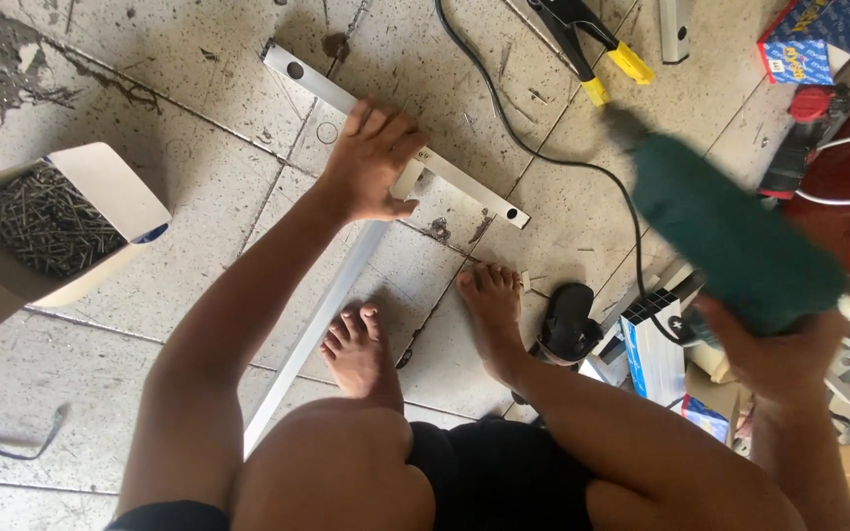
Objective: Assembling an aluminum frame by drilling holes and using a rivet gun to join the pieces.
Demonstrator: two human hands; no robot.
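My left hand (371, 162) presses flat on the joint where two pale metal bars (464, 187) meet in a T on the tiled floor; a long bar (317, 324) runs from there toward me past my bare feet. My right hand (774, 349) grips a green power drill (730, 231), raised and blurred at the right, its black cord (514, 128) trailing across the floor. The drill is apart from the bars.
An open cardboard box of dark screws (41, 221) sits at the left. A yellow-tipped black clamp (592, 49) lies at the top. A black sandal (568, 320), small boxes (656, 349) and clutter crowd the right side. A black strap (12, 438) lies lower left.
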